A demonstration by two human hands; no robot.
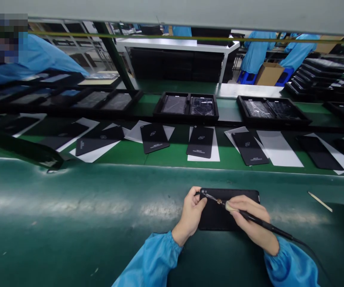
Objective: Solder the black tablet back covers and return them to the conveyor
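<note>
At the near edge of the green conveyor belt [70,199], head view: a black rectangular panel [216,219] lies flat between the two bare hands. The left hand [191,211], its fingers curled and closed, grasps the panel's upper left corner. The right hand [251,223] is closed in a pen grip around a corded soldering iron [261,222], whose metal tip reaches that same corner; contact between tip and panel cannot be told. Judged from this posture, good handling means keeping the panel firmly pinned and the tip steady. A thin wooden stick [319,201] lies on the belt to the right. Farther off are black panels on white sheets [200,141], black trays [185,107], and co-workers in blue smocks [258,52].
</note>
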